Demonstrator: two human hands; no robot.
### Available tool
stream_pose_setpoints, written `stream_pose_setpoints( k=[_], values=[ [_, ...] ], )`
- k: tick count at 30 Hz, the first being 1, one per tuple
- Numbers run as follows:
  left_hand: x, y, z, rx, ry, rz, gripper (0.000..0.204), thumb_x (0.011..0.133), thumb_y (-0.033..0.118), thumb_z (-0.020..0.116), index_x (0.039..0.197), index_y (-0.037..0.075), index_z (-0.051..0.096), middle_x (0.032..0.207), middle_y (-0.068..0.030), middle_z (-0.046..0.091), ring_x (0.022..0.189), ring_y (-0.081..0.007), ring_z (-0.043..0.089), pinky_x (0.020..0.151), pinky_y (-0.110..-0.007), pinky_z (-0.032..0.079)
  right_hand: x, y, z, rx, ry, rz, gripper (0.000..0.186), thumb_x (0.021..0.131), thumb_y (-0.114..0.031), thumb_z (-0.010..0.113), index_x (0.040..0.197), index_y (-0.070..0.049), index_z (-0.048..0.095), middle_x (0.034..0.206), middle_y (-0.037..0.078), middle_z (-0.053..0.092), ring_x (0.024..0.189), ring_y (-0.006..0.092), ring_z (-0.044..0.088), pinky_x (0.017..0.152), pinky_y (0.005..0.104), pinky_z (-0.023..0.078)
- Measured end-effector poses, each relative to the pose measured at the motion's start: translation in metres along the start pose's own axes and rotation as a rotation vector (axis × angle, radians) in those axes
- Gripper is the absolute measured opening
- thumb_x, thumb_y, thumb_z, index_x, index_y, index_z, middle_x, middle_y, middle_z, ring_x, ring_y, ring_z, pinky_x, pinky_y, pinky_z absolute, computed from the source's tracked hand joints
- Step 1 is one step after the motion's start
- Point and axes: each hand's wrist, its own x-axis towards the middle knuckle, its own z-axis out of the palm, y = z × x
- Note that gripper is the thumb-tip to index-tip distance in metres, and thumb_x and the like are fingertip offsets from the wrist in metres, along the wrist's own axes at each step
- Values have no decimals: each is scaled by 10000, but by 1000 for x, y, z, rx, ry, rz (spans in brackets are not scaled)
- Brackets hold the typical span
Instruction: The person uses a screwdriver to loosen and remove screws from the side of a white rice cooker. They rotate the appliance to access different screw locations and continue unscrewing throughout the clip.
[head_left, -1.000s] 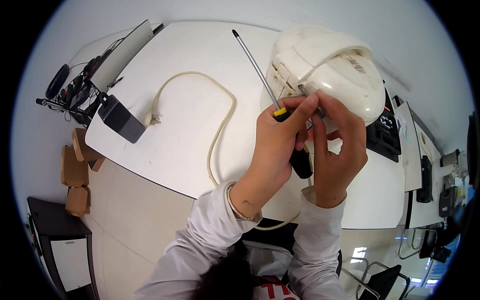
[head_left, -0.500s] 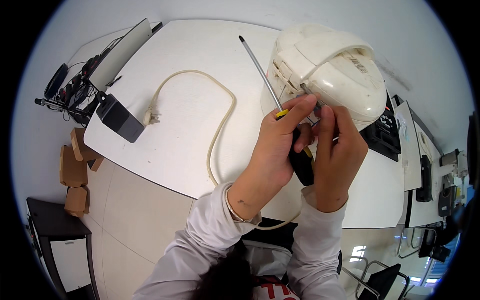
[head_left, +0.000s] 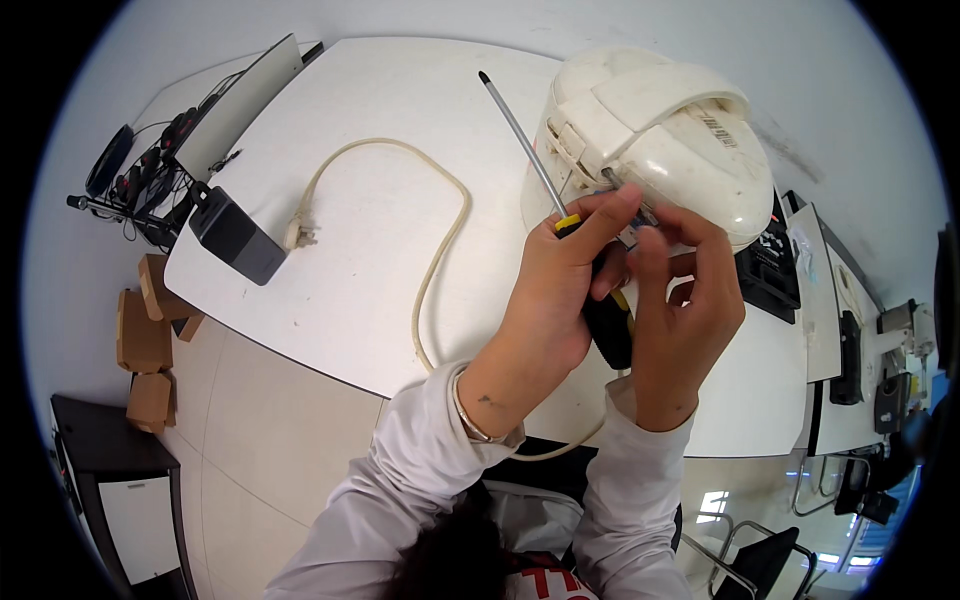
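Note:
A long screwdriver [head_left: 522, 142] with a steel shaft and a black and yellow handle lies across the palm of my left hand [head_left: 560, 275], its tip pointing away to the upper left. My left thumb and forefinger also press at a small greyish part [head_left: 630, 236] in front of the white rice cooker [head_left: 690, 150]. From the other side, my right hand [head_left: 690, 295] has its fingers curled in at the same part; they hide much of it, so its kind is unclear. The cooker stands at the back right of the white table, its carry handle [head_left: 665, 98] across the lid.
A cream power cord [head_left: 465, 200] loops over the table [head_left: 350, 290], its plug [head_left: 298, 235] beside a dark grey box-shaped device [head_left: 238, 240]. A black tool case [head_left: 770, 265] sits right of the cooker. Cardboard boxes [head_left: 145, 335] are on the floor at left, a chair [head_left: 760, 565] at lower right.
My right hand has shifted slightly right, and its forefinger has bent and come away from my left fingertips, baring more of the small part. The screwdriver stays in my left hand.

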Motion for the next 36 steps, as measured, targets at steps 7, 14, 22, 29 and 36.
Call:
stream_pose_setpoints(
  k=[7,14,22,29,36],
  values=[
    [-4,3,2,-24,-22,4,218,846,213,566,990,55,606,626,77,396,445,-31,291,454,-182,260,-3,15,8,3,-72,9,140,879,-155,529,808,-44,574,635,85,569,486,186,536,451,283,395],
    [-5,0,2,-80,-37,-39,223,856,258,575,953,59,602,621,76,401,428,-30,296,431,-180,268,0,5,8,72,-17,11,48,840,-81,567,852,-39,589,689,63,588,514,160,549,469,252,410],
    [-1,0,-2,-56,-19,-8,158,835,240,609,862,86,595,607,72,454,434,-27,296,457,-178,285,2,1,4,13,-17,-42,49,837,-94,575,858,-53,591,716,53,588,518,145,548,461,252,405],
    [-4,2,-2,-132,-49,-48,235,844,205,585,1027,59,608,609,81,395,424,-32,278,449,-174,271,0,11,9,-6,-51,11,131,874,-158,542,797,-54,565,626,64,562,484,183,528,448,280,390],
    [-3,5,-2,-146,-55,-77,234,858,212,562,1035,65,605,600,91,375,417,-28,296,443,-178,263,-1,3,7,41,-37,17,108,856,-126,562,782,-48,569,654,59,554,494,174,527,453,273,389]
  ],
)
